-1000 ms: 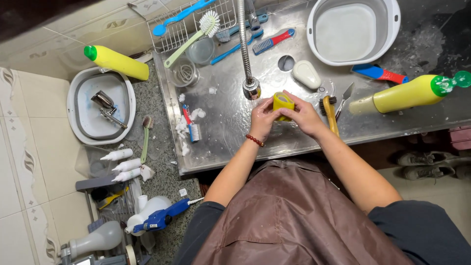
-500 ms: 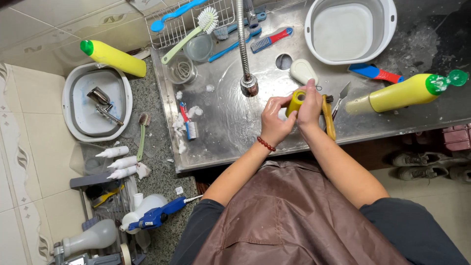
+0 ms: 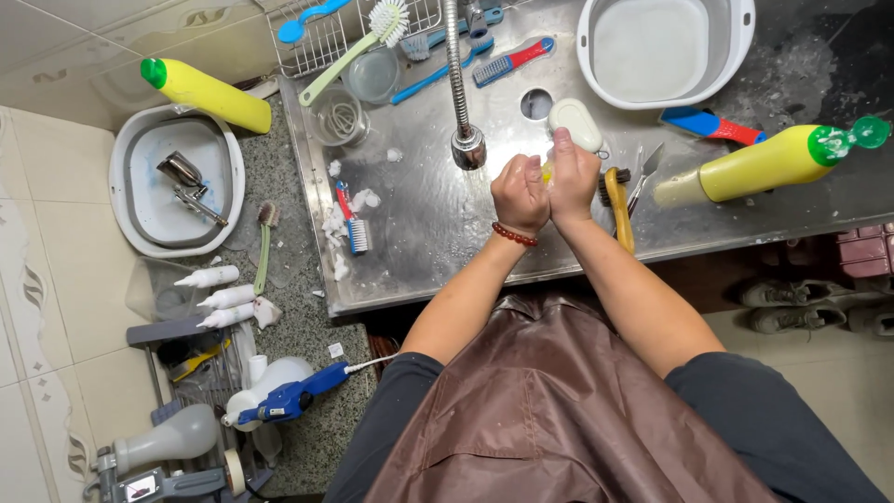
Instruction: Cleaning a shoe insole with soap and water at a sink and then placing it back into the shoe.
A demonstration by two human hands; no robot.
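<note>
At the far left, on the speckled grey bench [image 3: 298,317], stands an oval white plastic basin [image 3: 126,200] with a metal tap part lying inside. Above it lies a yellow plastic bottle with a green cap [image 3: 207,93]. Inside the wet steel sink [image 3: 419,233] a small red and blue toothbrush [image 3: 349,219] lies among bits of white foam. A flexible metal faucet hose [image 3: 458,84] hangs down over the middle of the sink.

Just right of the faucet end, the left hand [image 3: 518,193] and the right hand [image 3: 570,177] are pressed together. Their fingers [image 3: 559,149] are curled closed around a small yellow object [image 3: 547,170], of which only a thin edge shows between the palms, so I cannot tell its shape. A red bead bracelet [image 3: 513,235] sits on the left wrist.

Touching the right hand from above is a white oval soap bar [image 3: 577,123]. Just beside the right wrist lies a brush with a yellow handle [image 3: 618,207]. Further right, a second yellow bottle with a green cap [image 3: 768,160] lies on its side, and a round white plastic tub [image 3: 663,47] stands at the top.
</note>
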